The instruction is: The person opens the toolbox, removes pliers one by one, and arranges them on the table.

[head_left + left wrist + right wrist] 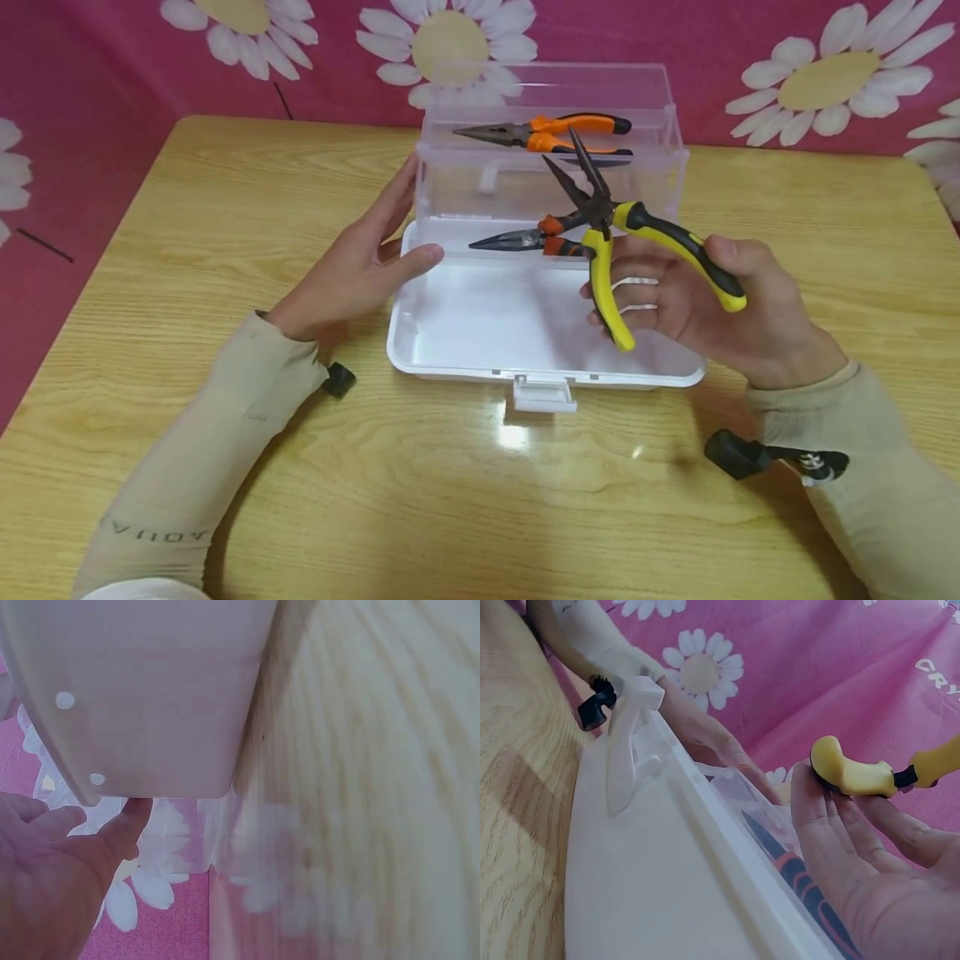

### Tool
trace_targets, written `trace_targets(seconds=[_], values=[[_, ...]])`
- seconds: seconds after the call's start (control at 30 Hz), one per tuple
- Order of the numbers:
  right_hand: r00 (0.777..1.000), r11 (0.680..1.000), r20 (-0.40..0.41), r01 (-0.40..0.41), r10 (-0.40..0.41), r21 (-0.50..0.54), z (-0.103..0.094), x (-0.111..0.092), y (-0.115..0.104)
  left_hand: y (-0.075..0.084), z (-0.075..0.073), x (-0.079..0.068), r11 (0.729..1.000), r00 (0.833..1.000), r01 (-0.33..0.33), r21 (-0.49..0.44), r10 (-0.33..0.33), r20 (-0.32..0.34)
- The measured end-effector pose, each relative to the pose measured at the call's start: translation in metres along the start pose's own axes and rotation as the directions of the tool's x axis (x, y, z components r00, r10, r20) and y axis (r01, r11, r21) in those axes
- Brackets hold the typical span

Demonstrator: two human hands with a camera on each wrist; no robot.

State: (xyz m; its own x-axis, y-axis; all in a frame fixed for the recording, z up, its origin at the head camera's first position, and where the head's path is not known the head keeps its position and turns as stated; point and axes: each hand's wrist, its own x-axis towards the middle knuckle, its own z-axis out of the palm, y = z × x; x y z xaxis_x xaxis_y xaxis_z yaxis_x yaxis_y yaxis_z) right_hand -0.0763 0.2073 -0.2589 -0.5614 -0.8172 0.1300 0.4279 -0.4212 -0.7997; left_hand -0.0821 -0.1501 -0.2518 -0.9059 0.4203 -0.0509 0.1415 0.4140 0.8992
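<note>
My right hand (738, 308) holds needle-nose pliers with yellow and black handles (600, 212) above a white plastic box (472, 325). Their handles are spread, with the thumb on one and fingers round the other, and the jaws point up and away. A second pair of needle-nose pliers, with red-orange and dark grips (517, 240), shows toward the back of the box, partly covered by the held pair. Orange-handled pliers (577, 125) lie in the raised clear lid. At the box's back left corner, my left hand (352, 271) touches the lid side with extended fingers, thumb over the rim.
The box stands on a wood-grain table (300, 492), its clear lid (450, 187) tipped back. A white latch (543, 394) hangs at the front. Behind the table is a pink covering with daisies (450, 46). Small black wrist cameras (738, 454) sit on the sleeves.
</note>
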Motion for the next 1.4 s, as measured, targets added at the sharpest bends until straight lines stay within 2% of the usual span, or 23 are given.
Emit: trace_targets(seconds=[0.27, 0.5, 0.57, 0.7, 0.83, 0.93, 1.07, 1.17, 1.4], values=[[0.999, 0.999, 0.01, 0.033, -0.033, 0.003, 0.0, 0.0, -0.003, 0.002, 0.0, -0.001, 1.0, 1.0, 0.005, -0.007, -0.005, -0.004], [0.99, 0.998, -0.14, 0.018, -0.01, 0.055, 0.005, -0.006, -0.014, -0.004, 0.0, 0.001, 0.999, 0.999, 0.043, -0.003, -0.043, -0.01], [0.98, 0.998, -0.196, 0.031, -0.019, 0.059, 0.007, -0.008, -0.017, -0.008, 0.0, 0.003, 0.999, 0.999, 0.035, 0.003, -0.035, -0.013], [0.963, 0.996, -0.255, 0.09, -0.085, 0.005, 0.008, -0.012, -0.022, -0.017, 0.0, 0.006, 1.0, 1.0, 0.011, 0.011, -0.01, -0.013], [0.94, 0.99, -0.313, 0.121, -0.136, -0.065, 0.009, -0.016, -0.027, -0.019, -0.001, 0.007, 1.0, 1.0, 0.015, 0.015, -0.015, -0.01], [0.928, 0.985, -0.334, 0.145, -0.168, -0.093, 0.007, -0.018, -0.03, -0.014, 0.0, 0.005, 0.999, 0.999, 0.03, 0.02, -0.03, -0.011], [0.919, 0.979, -0.338, 0.186, -0.201, -0.077, 0.003, -0.021, -0.035, -0.006, 0.001, 0.003, 0.999, 0.999, 0.038, 0.012, -0.038, -0.014], [0.904, 0.977, -0.37, 0.198, -0.215, -0.084, 0.001, -0.023, -0.038, -0.003, 0.001, 0.002, 0.999, 0.999, 0.038, 0.001, -0.038, -0.016], [0.878, 0.971, -0.414, 0.227, -0.24, -0.08, -0.006, -0.029, -0.044, -0.012, 0.001, 0.006, 1.0, 1.0, 0.026, 0.003, -0.026, -0.014]])
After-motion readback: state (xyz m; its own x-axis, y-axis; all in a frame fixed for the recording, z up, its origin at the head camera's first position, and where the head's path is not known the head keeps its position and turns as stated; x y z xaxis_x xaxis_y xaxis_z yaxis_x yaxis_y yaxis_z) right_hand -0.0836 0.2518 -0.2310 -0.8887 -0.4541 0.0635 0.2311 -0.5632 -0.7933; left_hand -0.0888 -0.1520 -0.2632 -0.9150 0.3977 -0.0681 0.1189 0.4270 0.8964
